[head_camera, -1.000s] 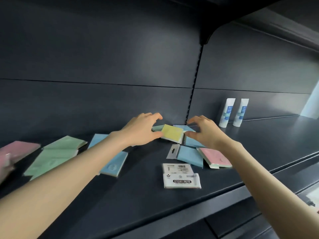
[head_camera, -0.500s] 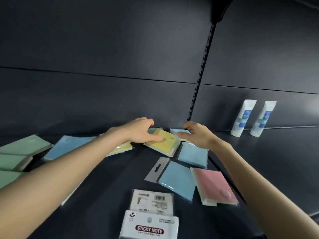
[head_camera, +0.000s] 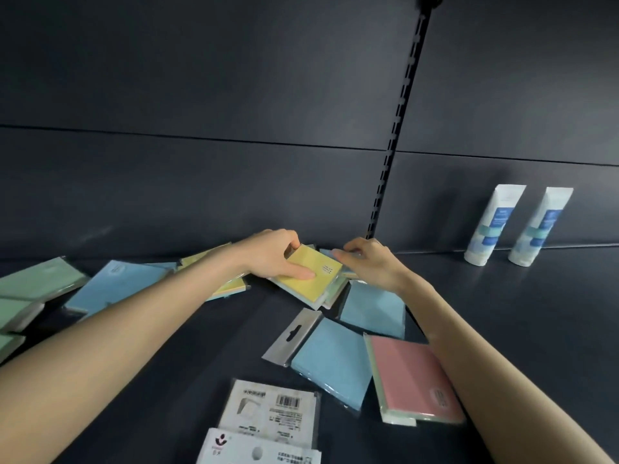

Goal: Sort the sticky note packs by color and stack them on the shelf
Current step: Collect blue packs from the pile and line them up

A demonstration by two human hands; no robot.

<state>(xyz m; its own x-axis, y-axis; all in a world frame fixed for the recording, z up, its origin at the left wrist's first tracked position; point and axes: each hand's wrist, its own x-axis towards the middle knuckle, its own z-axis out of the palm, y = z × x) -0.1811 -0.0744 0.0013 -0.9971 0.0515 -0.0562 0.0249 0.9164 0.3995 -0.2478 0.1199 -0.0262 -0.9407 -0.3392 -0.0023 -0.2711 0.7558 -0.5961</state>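
I have leaned in over the last second, so the two face-down white-backed packs [head_camera: 268, 406] now lie at the near edge of the shelf [head_camera: 502, 329]. Just beyond them lie one pink pack [head_camera: 415, 380] and two blue packs [head_camera: 331, 360], with a third blue pack [head_camera: 114, 286] and three green packs [head_camera: 37, 279] off to the left. Farther in, my left hand [head_camera: 271, 256] still grips the yellow pack [head_camera: 311, 276], thumb on top, now lowered onto other packs. A second yellow pack [head_camera: 231, 286] under my forearm looks like its partner. My right hand [head_camera: 371, 266] has curled over the packs behind; whether it pinches one I cannot tell. Two white tubes [head_camera: 492, 226] stand far right.
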